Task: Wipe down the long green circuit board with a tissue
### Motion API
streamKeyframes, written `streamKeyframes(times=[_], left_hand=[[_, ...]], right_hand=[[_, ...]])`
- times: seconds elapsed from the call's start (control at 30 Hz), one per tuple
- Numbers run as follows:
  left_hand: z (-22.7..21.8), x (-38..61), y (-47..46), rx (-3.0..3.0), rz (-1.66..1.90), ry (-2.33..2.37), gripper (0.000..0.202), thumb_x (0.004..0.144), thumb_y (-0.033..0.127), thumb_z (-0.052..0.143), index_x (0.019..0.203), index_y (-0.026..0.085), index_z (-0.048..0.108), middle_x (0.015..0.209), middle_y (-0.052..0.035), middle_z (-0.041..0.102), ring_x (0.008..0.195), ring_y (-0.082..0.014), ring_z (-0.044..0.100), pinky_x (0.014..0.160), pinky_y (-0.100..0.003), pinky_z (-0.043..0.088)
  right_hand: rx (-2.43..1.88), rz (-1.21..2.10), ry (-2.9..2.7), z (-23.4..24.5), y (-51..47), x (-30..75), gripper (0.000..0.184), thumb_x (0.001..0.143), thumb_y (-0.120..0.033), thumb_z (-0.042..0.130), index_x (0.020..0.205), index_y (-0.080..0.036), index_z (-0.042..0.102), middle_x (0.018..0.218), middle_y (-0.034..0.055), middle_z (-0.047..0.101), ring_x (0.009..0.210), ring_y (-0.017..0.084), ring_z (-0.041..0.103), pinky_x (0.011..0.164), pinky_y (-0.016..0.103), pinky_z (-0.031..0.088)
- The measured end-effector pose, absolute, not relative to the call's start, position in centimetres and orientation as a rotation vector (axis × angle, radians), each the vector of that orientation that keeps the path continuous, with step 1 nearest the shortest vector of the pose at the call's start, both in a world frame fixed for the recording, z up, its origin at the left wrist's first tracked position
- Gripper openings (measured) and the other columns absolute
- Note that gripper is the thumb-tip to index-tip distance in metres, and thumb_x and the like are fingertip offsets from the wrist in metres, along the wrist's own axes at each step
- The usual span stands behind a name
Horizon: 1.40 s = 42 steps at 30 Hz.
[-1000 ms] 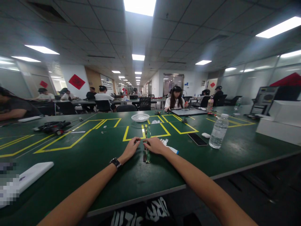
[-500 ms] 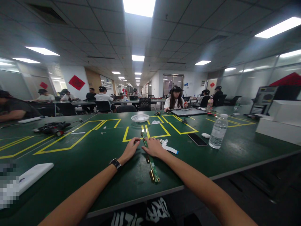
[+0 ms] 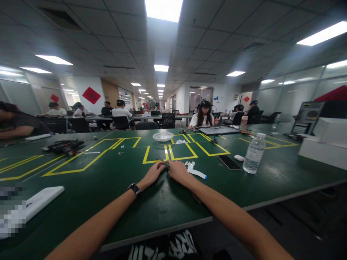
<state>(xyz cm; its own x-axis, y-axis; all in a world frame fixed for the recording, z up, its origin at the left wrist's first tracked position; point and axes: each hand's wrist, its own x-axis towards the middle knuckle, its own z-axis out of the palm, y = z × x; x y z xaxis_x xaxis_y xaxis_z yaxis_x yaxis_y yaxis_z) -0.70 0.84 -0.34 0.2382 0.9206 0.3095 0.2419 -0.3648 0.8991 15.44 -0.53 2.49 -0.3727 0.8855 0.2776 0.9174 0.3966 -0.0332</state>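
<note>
A long, narrow circuit board (image 3: pixel 167 165) is between my hands at the middle of the table, seen almost edge-on. My left hand (image 3: pixel 155 172), below a dark wristwatch (image 3: pixel 134 189), has its fingers closed at the board's far part. My right hand (image 3: pixel 179 172) is closed round the board from the other side and hides most of it. A dark strip showing beneath my right forearm may be its near end; I cannot tell. White flat ribbon cables (image 3: pixel 195 170) lie just right of my right hand.
A phone (image 3: pixel 229 162), a white earbud case (image 3: pixel 239 158) and a water bottle (image 3: pixel 255 153) stand or lie to the right. A clear plastic dish (image 3: pixel 163 137) sits ahead. Dark equipment (image 3: pixel 63 147) lies left. A person (image 3: pixel 204 117) sits opposite, by a flat panel (image 3: pixel 220 130).
The circuit board lay flat along the table, its green face showing; now it is turned edge-on in my hands. My fingers have closed round it.
</note>
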Motion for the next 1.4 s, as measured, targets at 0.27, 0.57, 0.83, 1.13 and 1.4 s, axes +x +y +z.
streamKeyframes(times=[0.27, 0.57, 0.83, 1.13, 1.4], left_hand=[[-0.8, -1.2, 1.7, 1.418, 1.221, 1.036, 0.04, 0.078, 0.043, 0.058, 0.103, 0.011, 0.06, 0.083, -0.0061, 0.066, 0.066, -0.0116, 0.058, 0.057, -0.021, 0.042], [-1.2, -1.3, 2.4, 1.202, 1.339, 0.951, 0.032, 0.072, 0.032, 0.063, 0.097, 0.014, 0.057, 0.077, -0.0032, 0.066, 0.064, -0.0136, 0.062, 0.065, -0.027, 0.051], [-0.9, -1.3, 1.9, 1.204, 1.345, 1.009, 0.028, 0.073, 0.04, 0.063, 0.085, 0.016, 0.056, 0.064, 0.0016, 0.059, 0.05, -0.0097, 0.055, 0.052, -0.024, 0.05], [-1.1, -0.6, 1.3, 1.2, 1.283, 0.963, 0.029, 0.075, 0.042, 0.064, 0.079, 0.016, 0.054, 0.061, 0.0039, 0.055, 0.042, -0.0059, 0.05, 0.041, -0.018, 0.046], [-0.9, 0.4, 0.5, 1.215, 1.259, 0.945, 0.026, 0.077, 0.039, 0.062, 0.085, 0.015, 0.057, 0.067, 0.0004, 0.061, 0.051, -0.0083, 0.056, 0.046, -0.018, 0.046]], right_hand=[[-1.417, -0.191, -2.41, 3.5, -2.3, 14.9, 0.046, 0.087, -0.025, 0.041, 0.133, -0.024, 0.04, 0.094, 0.0098, 0.068, 0.087, 0.024, 0.063, 0.075, 0.031, 0.042], [-1.374, -0.211, -2.305, 4.2, -0.4, 17.0, 0.035, 0.091, -0.032, 0.038, 0.119, -0.019, 0.056, 0.106, 0.0113, 0.064, 0.101, 0.022, 0.056, 0.087, 0.031, 0.038], [-2.077, -0.096, -2.161, 2.1, 4.0, 23.6, 0.042, 0.08, -0.049, 0.055, 0.101, -0.015, 0.066, 0.11, 0.0182, 0.06, 0.104, 0.031, 0.054, 0.079, 0.037, 0.044], [-1.945, -0.031, -2.168, 1.4, 5.1, 23.8, 0.031, 0.074, -0.04, 0.065, 0.093, -0.016, 0.062, 0.099, 0.0122, 0.063, 0.091, 0.022, 0.06, 0.069, 0.025, 0.045], [-1.465, 0.406, -2.061, 2.6, 3.9, 21.2, 0.021, 0.071, -0.025, 0.067, 0.088, -0.018, 0.058, 0.08, 0.0009, 0.066, 0.073, 0.014, 0.062, 0.065, 0.022, 0.043]])
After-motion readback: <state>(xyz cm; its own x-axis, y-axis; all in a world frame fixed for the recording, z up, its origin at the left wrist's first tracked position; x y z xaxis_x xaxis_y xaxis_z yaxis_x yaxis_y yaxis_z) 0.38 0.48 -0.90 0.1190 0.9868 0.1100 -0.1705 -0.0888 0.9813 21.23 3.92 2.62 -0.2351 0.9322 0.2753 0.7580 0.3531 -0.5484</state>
